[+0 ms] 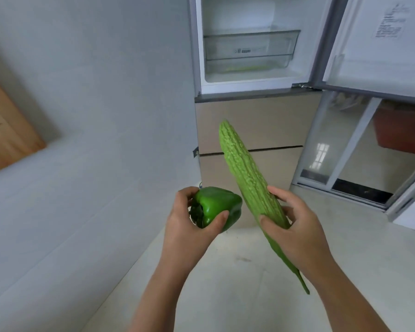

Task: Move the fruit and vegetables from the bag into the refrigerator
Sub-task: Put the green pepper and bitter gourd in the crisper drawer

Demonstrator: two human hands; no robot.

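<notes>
My left hand (187,226) grips a glossy green bell pepper (216,207) with its stem end turned toward my palm. My right hand (297,226) holds a long, bumpy bitter gourd (244,173) near its lower third; the gourd slants up and to the left, its thin stem pointing down past my wrist. Ahead stands the refrigerator (249,121) with its upper door (379,44) swung open to the right. Inside the lit upper compartment sits a clear crisper drawer (249,51) with something pale green faintly showing at its bottom. The bag is not in view.
A white tiled wall (94,116) runs along the left. A wooden panel (7,130) leans at the far left edge. A sliding glass door (345,144) stands right of the refrigerator, with a red-brown object behind it. Pale floor (225,271) lies below my hands.
</notes>
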